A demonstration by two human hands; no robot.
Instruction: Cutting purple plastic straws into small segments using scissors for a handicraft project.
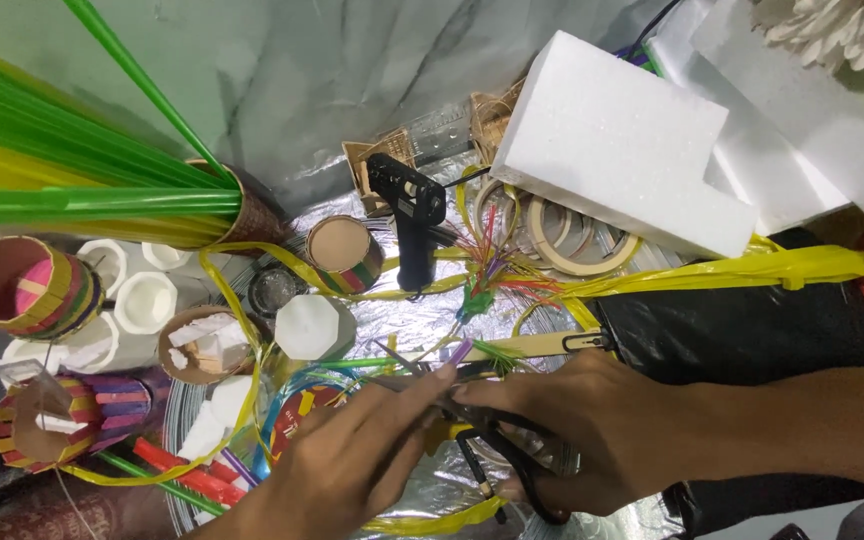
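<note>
At the left of the crumpled silver-foil worktop [422,330], a fan of long green and yellow plastic strips [52,150] spreads above striped cardboard tube cups [27,285] and white hexagonal foam pieces [147,300]. In the middle, near a black hot-glue gun [407,215], the left hand [352,460] has its grip pinched shut on a thin purple plastic straw [457,352], while the right hand [572,430] grips black-handled scissors [497,450] at that straw, blades hidden. To the right lie rolls of beige tape [572,240], white polystyrene foam blocks [622,140] and black plastic sheeting [752,330] on a grey marble floor [352,70].
</note>
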